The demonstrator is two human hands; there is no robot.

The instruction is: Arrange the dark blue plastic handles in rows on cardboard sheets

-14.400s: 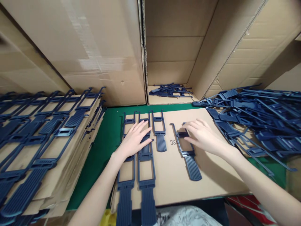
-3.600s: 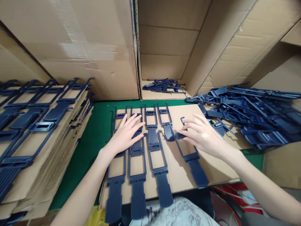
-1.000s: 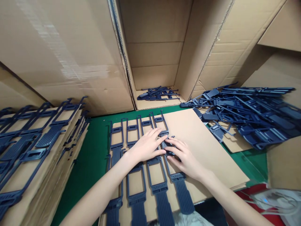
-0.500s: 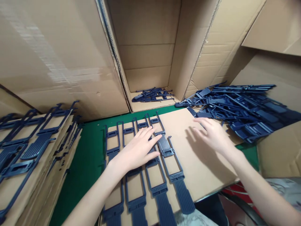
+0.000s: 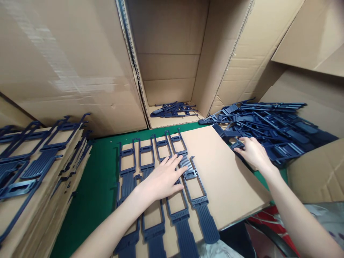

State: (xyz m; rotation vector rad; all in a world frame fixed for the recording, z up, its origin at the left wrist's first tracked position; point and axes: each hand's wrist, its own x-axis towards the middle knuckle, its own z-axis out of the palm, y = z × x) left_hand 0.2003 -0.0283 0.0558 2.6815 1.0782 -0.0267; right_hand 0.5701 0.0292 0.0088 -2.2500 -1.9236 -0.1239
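Dark blue plastic frames with ribbed flat ends [image 5: 195,191] lie in a row on a cardboard sheet [image 5: 223,172]. My left hand [image 5: 162,178] rests over the middle of this row, palm down and fingers spread, hiding parts of the frames. At the near edge of a loose pile of the same parts [image 5: 268,123], my right hand [image 5: 254,153] has thumb and fingers closed on one dark blue plastic frame [image 5: 237,144]. Much of that frame is hidden by the hand and the pile.
On the left stands a stack of cardboard sheets [image 5: 40,215] layered with similar blue frames. An open cardboard box [image 5: 169,64] at the back holds a few more blue parts [image 5: 174,109]. Green table surface [image 5: 94,172] shows between the stacks. Cardboard walls [image 5: 317,172] border the right side.
My right hand has moved right, from above the cardboard sheet to the pile, and has closed on a frame there. My left hand stays over the row, almost unmoved.
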